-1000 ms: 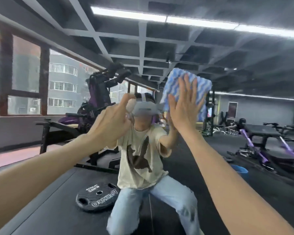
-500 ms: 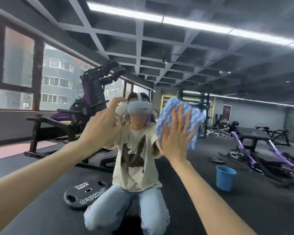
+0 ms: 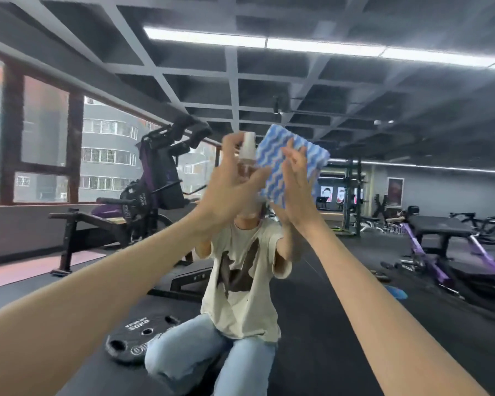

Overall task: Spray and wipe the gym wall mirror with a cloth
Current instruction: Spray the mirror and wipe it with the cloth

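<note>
Head view showed the left hand (image 3: pixel 231 182) curled around a small spray bottle (image 3: pixel 248 151), just beside the right hand (image 3: pixel 295 185), whose straight fingers pressed the blue-and-white wavy cloth (image 3: pixel 316 160) flat against the mirror (image 3: pixel 383 138).

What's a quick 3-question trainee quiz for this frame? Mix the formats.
1. True or false: the right hand presses the cloth with straight fingers.
2. The left hand holds: A) spray bottle; B) squeegee; C) sponge.
3. Fill in: the spray bottle's cap is ___ in colour.
Key: 1 true; 2 A; 3 white.
</note>
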Demonstrator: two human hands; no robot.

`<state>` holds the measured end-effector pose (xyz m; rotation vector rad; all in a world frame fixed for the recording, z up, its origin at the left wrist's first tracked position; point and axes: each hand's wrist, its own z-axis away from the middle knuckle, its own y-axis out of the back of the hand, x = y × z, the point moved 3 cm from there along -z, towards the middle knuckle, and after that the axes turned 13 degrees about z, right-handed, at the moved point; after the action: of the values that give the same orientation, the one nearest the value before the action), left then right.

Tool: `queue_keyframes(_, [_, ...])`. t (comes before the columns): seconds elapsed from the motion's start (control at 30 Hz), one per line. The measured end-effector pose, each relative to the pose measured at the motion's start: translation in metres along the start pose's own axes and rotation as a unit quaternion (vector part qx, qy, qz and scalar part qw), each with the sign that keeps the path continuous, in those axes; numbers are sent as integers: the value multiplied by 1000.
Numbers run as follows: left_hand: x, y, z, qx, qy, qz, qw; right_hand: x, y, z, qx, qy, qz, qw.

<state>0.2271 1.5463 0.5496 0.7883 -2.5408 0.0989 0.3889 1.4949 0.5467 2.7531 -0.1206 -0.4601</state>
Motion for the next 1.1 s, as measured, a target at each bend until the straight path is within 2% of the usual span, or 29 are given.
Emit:
queue_keyframes(0.07, [-10,-32,-15,12,16,39,999,-4,13,2,-52,-42,-158,985])
queue_keyframes(0.17, [-23,-64,-35,51,16,77,996,-5,37,5,-85,-64,-261,959])
queue_keyframes(0.27, [-36,-70,-49,54,28,77,995,1,52,10,-109,-22,-261,959])
queue_keyframes(0.37, [-41,-68,-53,33,26,107,993,-4,58,13,-170,42,-177,969])
queue_keyframes(0.43, [-38,-66,-55,17,19,106,994,-5,56,11,-150,56,-118,980])
queue_keyframes(0.6, [-38,-66,-50,-15,-5,132,991,-16,59,15,-71,29,-9,997])
queue_keyframes(0.7, [-43,-67,-43,-12,-25,108,994,-24,50,24,-41,7,12,999])
queue_keyframes(0.77, [-51,-61,-43,14,-38,47,998,-24,49,28,22,-9,-20,1000])
queue_keyframes(0.83, [-60,-51,-42,38,-77,-76,993,-17,58,29,80,-53,-75,993])
queue_keyframes(0.9, [-70,-33,-37,63,-139,-214,965,-7,71,31,88,-101,-101,986])
queue_keyframes(0.93, [-73,-20,-35,82,-164,-294,938,-1,76,35,77,-111,-90,987])
queue_keyframes(1.0, [-79,9,-32,94,-213,-471,851,5,82,43,37,-107,-56,992])
queue_keyframes(1.07, [-86,39,-32,22,-259,-593,762,10,81,51,-9,-100,-31,995])
queue_keyframes(1.1, [-87,51,-33,-7,-285,-621,730,15,81,53,-21,-103,-26,994])
